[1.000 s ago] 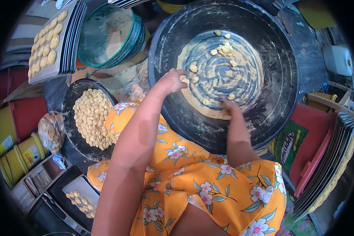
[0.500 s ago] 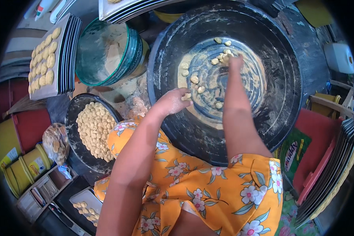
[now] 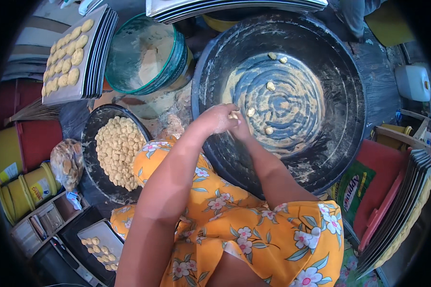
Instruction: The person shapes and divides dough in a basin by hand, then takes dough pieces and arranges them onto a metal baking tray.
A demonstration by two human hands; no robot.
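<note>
My left hand (image 3: 218, 117), dusted with flour, is curled at the near left of a big black basin (image 3: 349, 95). My right hand (image 3: 243, 130) meets it from below and is mostly hidden under it. A pale dough piece (image 3: 233, 115) shows between the two hands. A few small dough pieces (image 3: 271, 86) lie loose on the floured bottom of the basin. To my left, a smaller black pan (image 3: 88, 143) holds a heap of the same pale dough balls (image 3: 117, 150).
A green bowl with flour (image 3: 143, 52) stands behind the pan. Stacked baking trays carry shaped dough at far left (image 3: 67, 57); more stacks sit at the top (image 3: 234, 7) and right (image 3: 407, 205). Yellow tubs (image 3: 28, 186), a plastic bag (image 3: 67, 162) and a small tray (image 3: 100, 244) lie lower left.
My right hand swept across the basin bottom, then drew back to meet my left hand. Fewer loose dough pieces lie in the basin now.
</note>
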